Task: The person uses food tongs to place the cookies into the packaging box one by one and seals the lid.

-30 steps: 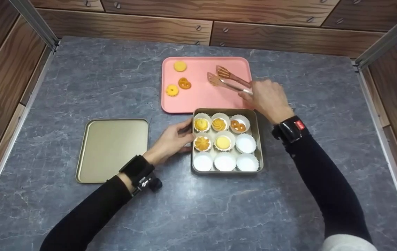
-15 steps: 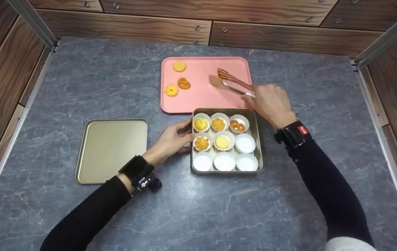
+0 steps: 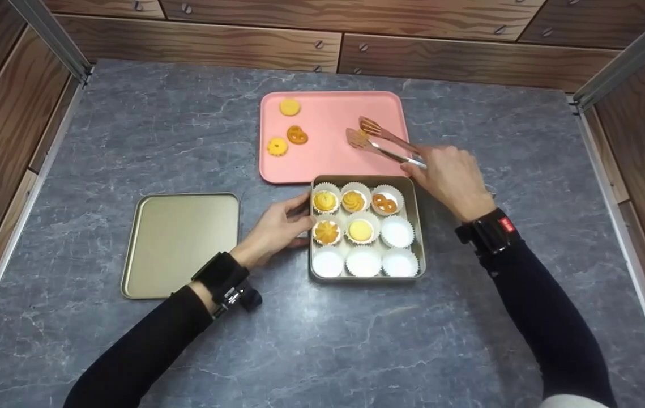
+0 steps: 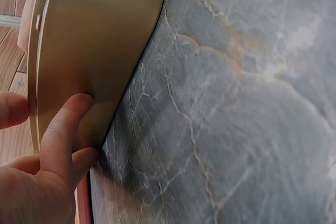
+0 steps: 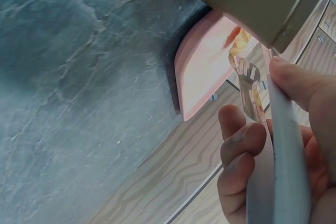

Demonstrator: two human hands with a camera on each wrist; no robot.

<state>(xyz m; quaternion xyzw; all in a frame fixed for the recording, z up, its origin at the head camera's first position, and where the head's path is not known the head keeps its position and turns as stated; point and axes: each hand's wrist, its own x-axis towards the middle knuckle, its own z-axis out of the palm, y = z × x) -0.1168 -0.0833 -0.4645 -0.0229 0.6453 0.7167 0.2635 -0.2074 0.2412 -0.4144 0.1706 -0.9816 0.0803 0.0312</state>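
Note:
My right hand (image 3: 449, 178) grips a pair of tongs (image 3: 396, 156) with brown slotted heads. A yellow cookie (image 5: 240, 43) shows at the heads in the right wrist view, mostly covered by them in the head view. Below them lies the pink tray (image 3: 322, 167). My left hand (image 3: 277, 229) rests against the left wall of a square gold tin (image 3: 419, 238), its fingertips (image 4: 79, 103) touching that wall. White paper cups fill the tin in three rows. Cookies sit in the back row, including a pretzel-shaped one (image 3: 384, 203), and in two middle cups; the other cups (image 3: 363, 262) hold nothing.
On the tray's left side lie a round cookie (image 3: 289, 107), a pretzel cookie (image 3: 297, 135) and a ring-shaped cookie (image 3: 277, 147). A gold lid (image 3: 183, 243) lies left of my left hand. Wood-patterned walls (image 3: 197, 42) border the grey marbled table (image 3: 299, 351).
My right hand and the tongs have moved right and nearer to me, the yellow cookie shifting along with the tong heads. The left hand stays at the tin.

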